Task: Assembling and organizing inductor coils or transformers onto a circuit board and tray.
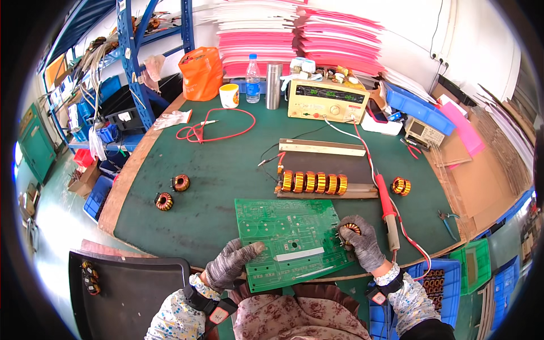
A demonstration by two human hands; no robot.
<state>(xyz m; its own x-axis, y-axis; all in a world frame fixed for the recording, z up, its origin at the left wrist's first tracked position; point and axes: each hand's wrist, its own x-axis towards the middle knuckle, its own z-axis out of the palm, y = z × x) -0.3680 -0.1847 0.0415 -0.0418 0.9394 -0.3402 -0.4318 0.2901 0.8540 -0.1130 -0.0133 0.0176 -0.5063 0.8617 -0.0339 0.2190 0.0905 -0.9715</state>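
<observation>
My gloved left hand (229, 265) grips the left edge of a green printed circuit board (289, 226), thumb on top. The board lies tilted over the table's front edge, with a white strip across it. At its right edge, my gloved right hand (365, 246) is closed on a copper-wound toroidal coil (352, 228), partly hidden by the fingers. Beyond the board, several coils (315, 182) stand in a row on a wooden strip (328, 194). A red-handled probe (385, 195) lies just beyond my right hand. Another coil (400, 186) sits right of it.
Two loose coils (173, 191) lie left. A beige bench instrument (327, 101) with a lit display stands at the back, beside a steel flask (273, 86) and bottle (253, 79). A black tray (133, 294) is at lower left; a blue crate (450, 294) holds coils at lower right.
</observation>
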